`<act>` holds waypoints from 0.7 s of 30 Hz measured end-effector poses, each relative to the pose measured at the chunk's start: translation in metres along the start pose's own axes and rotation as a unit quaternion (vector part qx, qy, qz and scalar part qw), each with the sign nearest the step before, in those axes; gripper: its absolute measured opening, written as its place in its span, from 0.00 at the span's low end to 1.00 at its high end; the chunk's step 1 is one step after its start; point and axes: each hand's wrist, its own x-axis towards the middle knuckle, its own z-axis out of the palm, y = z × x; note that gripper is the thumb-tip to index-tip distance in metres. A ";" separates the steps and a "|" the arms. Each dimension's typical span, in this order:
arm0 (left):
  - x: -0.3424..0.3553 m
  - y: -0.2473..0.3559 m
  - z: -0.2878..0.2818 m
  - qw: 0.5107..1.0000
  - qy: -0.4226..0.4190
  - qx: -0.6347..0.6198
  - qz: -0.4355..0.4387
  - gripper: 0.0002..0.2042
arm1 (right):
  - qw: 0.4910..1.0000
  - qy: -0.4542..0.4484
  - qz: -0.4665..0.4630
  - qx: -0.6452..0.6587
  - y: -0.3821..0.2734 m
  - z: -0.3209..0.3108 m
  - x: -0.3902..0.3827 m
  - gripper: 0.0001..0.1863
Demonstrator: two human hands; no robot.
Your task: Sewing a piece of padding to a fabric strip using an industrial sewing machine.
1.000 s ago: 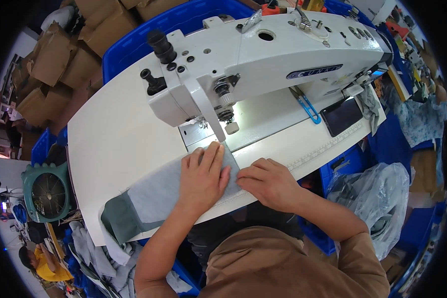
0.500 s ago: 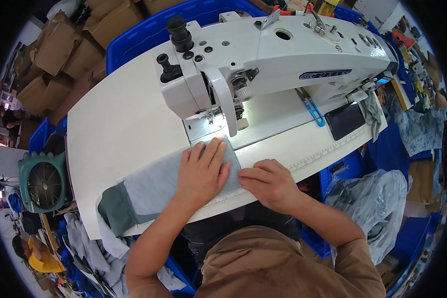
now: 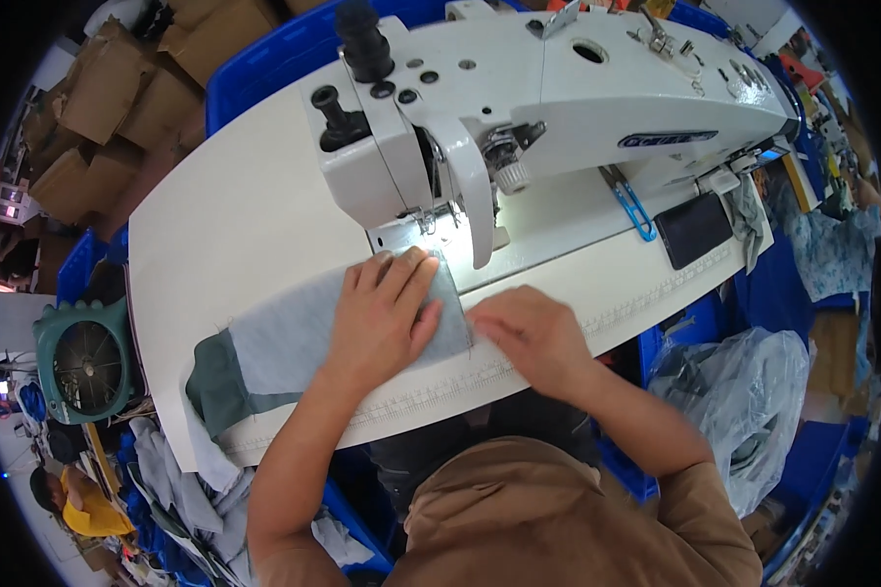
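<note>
Plainly, the pale grey-blue cloth strip with a dark green end (image 3: pixel 282 335) lies on the white tabletop (image 3: pixel 215 215), its far edge near the needle area of the white sewing machine (image 3: pixel 578 103). The left hand (image 3: pixel 380 315) presses flat on it, fingers lightly spread, covering part. Apart from that, the right hand (image 3: pixel 533 338) curls at the cloth's right edge; blur prevents telling whether it grips. A clear crinkled plastic bag (image 3: pixel 739 391) holds greyish material, hard to make out. The machine partly hides a large blue plastic tub (image 3: pixel 255 83), its contents unclear.
</note>
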 end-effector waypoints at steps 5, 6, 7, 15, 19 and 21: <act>0.001 0.000 -0.002 1.000 -0.007 0.002 -0.010 0.24 | 1.000 -0.009 0.005 0.011 0.004 0.002 0.002 0.14; 0.002 0.002 -0.003 1.000 -0.017 0.008 -0.011 0.24 | 1.000 -0.010 0.006 0.011 0.003 0.000 0.002 0.14; 0.002 0.003 -0.004 0.999 -0.027 0.014 -0.014 0.25 | 1.000 -0.028 -0.012 0.003 0.001 -0.002 0.003 0.14; 0.001 0.005 -0.005 0.999 -0.038 0.016 -0.021 0.26 | 0.995 -0.052 -0.067 -0.043 -0.004 -0.005 0.006 0.15; 0.000 0.005 -0.004 0.999 -0.027 0.023 -0.020 0.26 | 0.992 -0.062 -0.067 -0.083 -0.009 0.000 0.004 0.10; -0.002 0.006 -0.003 1.000 -0.019 0.015 -0.018 0.25 | 0.989 -0.055 -0.075 -0.115 -0.011 0.003 0.002 0.08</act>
